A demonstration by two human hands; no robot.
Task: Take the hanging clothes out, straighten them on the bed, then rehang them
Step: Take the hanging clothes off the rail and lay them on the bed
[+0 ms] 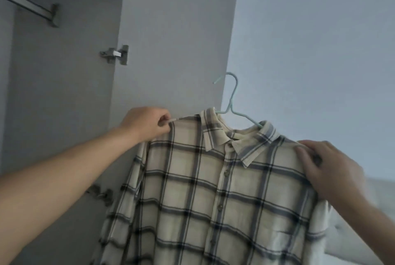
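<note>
A cream shirt with dark and blue plaid lines (pixel 205 196) hangs in the air on a pale green hanger (pixel 232 102), buttoned, its collar at the top. My left hand (pixel 145 126) pinches the shirt's left shoulder seam by the hanger's end. My right hand (pixel 329 170) grips the right shoulder, fingers curled over the fabric. The hanger's hook is free and touches nothing. The shirt's lower part runs out of the frame.
An open white wardrobe door (pixel 175 36) stands right behind the shirt, with metal hinges (pixel 116 54) on its inner edge. The wardrobe's metal rail (pixel 27 3) runs at the upper left. A plain wall fills the right, with pale bedding (pixel 367 222) low on the right.
</note>
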